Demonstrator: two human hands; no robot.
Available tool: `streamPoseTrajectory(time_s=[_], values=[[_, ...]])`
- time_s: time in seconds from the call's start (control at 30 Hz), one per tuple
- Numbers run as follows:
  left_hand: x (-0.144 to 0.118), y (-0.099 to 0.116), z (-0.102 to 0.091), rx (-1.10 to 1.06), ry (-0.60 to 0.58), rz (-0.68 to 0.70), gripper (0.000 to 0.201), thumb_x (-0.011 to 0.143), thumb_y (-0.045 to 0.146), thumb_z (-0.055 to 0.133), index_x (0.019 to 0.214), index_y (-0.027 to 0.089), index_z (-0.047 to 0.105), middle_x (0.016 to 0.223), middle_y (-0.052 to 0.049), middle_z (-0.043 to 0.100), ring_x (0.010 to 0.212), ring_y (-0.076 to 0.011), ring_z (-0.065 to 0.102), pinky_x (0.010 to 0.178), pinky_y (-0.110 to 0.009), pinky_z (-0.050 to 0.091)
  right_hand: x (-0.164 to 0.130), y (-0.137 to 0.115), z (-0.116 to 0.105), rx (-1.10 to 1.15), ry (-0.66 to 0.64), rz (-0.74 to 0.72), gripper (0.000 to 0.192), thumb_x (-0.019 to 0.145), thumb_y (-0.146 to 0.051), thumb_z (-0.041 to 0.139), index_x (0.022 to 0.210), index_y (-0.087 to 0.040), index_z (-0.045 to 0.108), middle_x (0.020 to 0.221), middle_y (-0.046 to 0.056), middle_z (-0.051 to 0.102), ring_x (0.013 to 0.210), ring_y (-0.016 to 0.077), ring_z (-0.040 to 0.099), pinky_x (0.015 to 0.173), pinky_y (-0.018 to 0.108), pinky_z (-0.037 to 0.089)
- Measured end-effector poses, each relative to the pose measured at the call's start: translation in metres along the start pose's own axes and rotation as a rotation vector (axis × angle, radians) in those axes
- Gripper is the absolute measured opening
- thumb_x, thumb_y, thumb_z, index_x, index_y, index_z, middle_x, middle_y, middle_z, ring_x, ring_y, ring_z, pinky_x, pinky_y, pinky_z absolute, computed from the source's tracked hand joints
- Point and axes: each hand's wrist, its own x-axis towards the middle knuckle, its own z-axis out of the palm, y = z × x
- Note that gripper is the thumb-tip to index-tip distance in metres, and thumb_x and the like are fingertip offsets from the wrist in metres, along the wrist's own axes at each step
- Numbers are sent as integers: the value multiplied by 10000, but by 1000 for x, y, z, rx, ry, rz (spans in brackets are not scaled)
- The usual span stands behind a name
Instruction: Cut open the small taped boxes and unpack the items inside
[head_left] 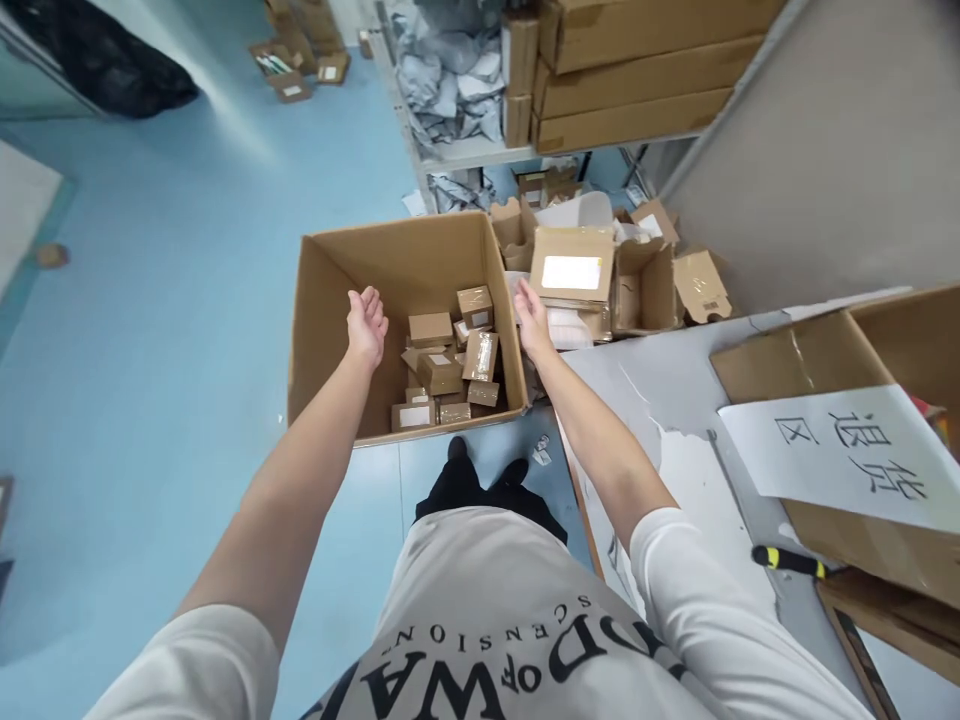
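A large open cardboard box [330, 300] stands on the blue floor in front of my feet. Several small taped brown parcels [450, 365] lie in its right half. My left hand [366, 322] hovers over the box interior, palm turned inward, fingers apart and holding nothing. My right hand [532, 318] is stretched out above the box's right wall, fingers apart, also holding nothing. Both arms reach forward and down from my white sleeves.
A grey worktable [675, 400] is on my right with a cardboard box bearing a printed paper sign [840, 450] and a black-yellow tool [787, 562]. Loose boxes [577, 265] pile beyond the big box. Shelving with flat cartons [630, 70] stands behind.
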Motion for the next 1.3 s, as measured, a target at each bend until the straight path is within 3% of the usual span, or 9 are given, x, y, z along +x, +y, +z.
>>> streamPoseTrajectory(time_s=[0.17,0.3,0.43,0.6,0.77,1.03,1.17,1.3], values=[[1,-9,-78,-12,86,0,720,841,730,238,1364,284,455,1531,-76,285,1411,-212,246,1144,-428,171,-5,23,47,-51,-7,8,770,758,-680,545,1376,-234,440,1446,83,436,1353,227,375,1140,440,260],[15,-19,-125,-31,99,-19,722,849,718,241,1368,265,454,1528,-88,289,1410,-217,248,1143,-423,184,-5,51,79,-70,47,28,721,780,-632,554,1353,-202,467,1415,115,471,1319,226,426,1116,434,301],[34,-27,-158,-35,51,-30,684,860,699,264,1362,278,462,1526,-67,296,1411,-209,249,1149,-416,177,-4,79,112,-111,108,85,688,793,-607,544,1342,-198,475,1388,128,499,1299,222,453,1084,448,336],[52,-33,-184,-56,-1,-40,710,841,717,304,1357,260,472,1522,-72,304,1407,-217,259,1150,-401,194,-3,107,147,-141,182,104,652,792,-594,540,1300,-186,514,1354,133,533,1270,221,486,1064,452,356],[62,-46,-192,-72,-23,-81,721,829,726,330,1349,251,482,1514,-82,320,1403,-227,273,1150,-407,202,-6,125,159,-182,238,122,640,785,-578,551,1269,-160,541,1327,141,555,1244,223,512,1062,432,368],[83,-95,-168,-42,-11,-148,727,822,715,385,1352,225,477,1497,-102,350,1400,-241,277,1149,-420,206,-10,151,134,-285,343,225,672,789,-572,540,1275,-107,531,1331,172,544,1234,232,518,1066,427,367],[98,-133,-154,-28,-19,-183,717,811,708,423,1330,219,506,1479,-102,383,1397,-255,282,1147,-424,218,-4,179,116,-318,351,310,670,786,-560,556,1271,-99,539,1334,180,540,1239,244,511,1073,421,365],[118,-193,-139,30,-28,-234,711,812,699,435,1318,207,518,1464,-113,403,1382,-266,312,1142,-433,230,6,227,95,-381,342,406,649,787,-543,563,1270,-110,551,1355,172,524,1248,253,501,1079,416,359]])
